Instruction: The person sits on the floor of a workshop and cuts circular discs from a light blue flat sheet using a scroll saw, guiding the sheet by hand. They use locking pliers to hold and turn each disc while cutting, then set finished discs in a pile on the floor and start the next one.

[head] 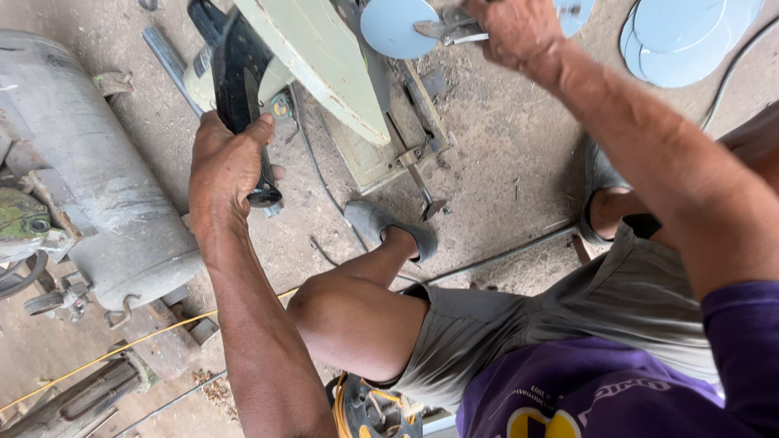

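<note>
My left hand (227, 162) grips the black handle (243, 81) of a pale green chop saw (324, 57) that stands on the dirt floor. My right hand (519, 32) reaches to the top of the view and is shut on metal pliers (450, 28). The pliers clamp a round blue-grey metal disc (393, 26) beside the saw's guard. The saw's base and clamp screw (418, 174) lie below the guard. My left leg and grey shoe (381, 223) stand next to the base.
A grey compressor tank (97, 170) lies at the left. More blue-grey discs (690, 36) are stacked at the top right. A yellow cord (122, 349) and a thin pipe (503, 255) run across the dirt floor. A yellow-black tool (369, 410) sits beneath my knee.
</note>
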A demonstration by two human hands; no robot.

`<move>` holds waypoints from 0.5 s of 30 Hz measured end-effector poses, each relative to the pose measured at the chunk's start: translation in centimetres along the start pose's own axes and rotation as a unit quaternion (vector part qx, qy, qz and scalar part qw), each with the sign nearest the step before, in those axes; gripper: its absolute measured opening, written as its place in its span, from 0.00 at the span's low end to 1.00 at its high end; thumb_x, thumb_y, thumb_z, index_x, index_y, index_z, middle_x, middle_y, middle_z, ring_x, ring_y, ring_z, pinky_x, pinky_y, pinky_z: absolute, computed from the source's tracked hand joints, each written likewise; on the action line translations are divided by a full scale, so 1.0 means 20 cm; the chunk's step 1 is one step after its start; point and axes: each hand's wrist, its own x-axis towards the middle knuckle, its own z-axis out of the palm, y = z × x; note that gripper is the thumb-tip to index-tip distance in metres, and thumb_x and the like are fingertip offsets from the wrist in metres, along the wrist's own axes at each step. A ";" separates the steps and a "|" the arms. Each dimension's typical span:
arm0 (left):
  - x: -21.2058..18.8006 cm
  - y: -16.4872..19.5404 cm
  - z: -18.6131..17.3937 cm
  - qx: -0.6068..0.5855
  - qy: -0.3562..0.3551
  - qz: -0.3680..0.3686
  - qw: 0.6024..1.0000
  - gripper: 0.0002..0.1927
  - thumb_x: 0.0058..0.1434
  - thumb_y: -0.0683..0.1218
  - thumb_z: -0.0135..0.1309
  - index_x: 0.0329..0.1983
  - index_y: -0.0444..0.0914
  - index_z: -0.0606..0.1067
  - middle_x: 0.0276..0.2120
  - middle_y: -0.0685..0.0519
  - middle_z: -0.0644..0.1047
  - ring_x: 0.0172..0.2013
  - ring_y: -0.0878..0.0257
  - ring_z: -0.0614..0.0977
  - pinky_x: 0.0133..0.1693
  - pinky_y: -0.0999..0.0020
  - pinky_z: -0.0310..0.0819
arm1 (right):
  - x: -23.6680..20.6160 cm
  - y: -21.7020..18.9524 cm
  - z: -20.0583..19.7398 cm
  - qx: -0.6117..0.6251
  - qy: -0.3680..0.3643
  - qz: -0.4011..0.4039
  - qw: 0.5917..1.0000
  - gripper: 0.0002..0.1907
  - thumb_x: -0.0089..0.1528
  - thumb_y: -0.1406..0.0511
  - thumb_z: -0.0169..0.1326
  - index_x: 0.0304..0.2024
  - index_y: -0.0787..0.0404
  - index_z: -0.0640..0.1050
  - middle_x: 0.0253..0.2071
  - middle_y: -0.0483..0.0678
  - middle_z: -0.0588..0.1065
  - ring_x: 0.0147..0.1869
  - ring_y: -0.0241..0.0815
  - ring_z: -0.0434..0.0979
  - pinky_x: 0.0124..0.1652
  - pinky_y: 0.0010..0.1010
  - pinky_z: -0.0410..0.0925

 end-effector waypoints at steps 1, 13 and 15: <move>0.00 0.01 0.00 -0.003 -0.003 0.004 1.000 0.20 0.60 0.46 0.58 0.51 0.32 0.70 0.36 0.45 0.80 0.20 0.62 0.80 0.14 0.73 0.73 | 0.01 0.02 0.04 -0.031 0.010 0.001 0.999 0.15 0.72 0.56 0.48 0.55 0.56 0.74 0.30 0.46 0.71 0.24 0.36 0.66 0.22 0.29 0.66; 0.02 0.03 0.02 0.009 0.005 0.002 1.000 0.18 0.60 0.47 0.58 0.50 0.33 0.72 0.36 0.47 0.81 0.23 0.66 0.83 0.16 0.74 0.77 | 0.13 0.05 0.49 0.308 -0.012 0.059 0.950 0.31 0.64 0.65 0.56 0.70 0.54 0.65 0.43 0.48 0.78 0.29 0.30 0.68 0.25 0.20 0.69; 0.02 0.03 0.02 0.008 0.003 -0.005 1.000 0.18 0.60 0.46 0.58 0.50 0.34 0.72 0.35 0.47 0.81 0.20 0.64 0.81 0.15 0.73 0.75 | 0.14 0.00 0.54 0.289 0.006 0.044 0.956 0.30 0.65 0.65 0.54 0.70 0.54 0.65 0.45 0.47 0.79 0.29 0.29 0.67 0.24 0.19 0.69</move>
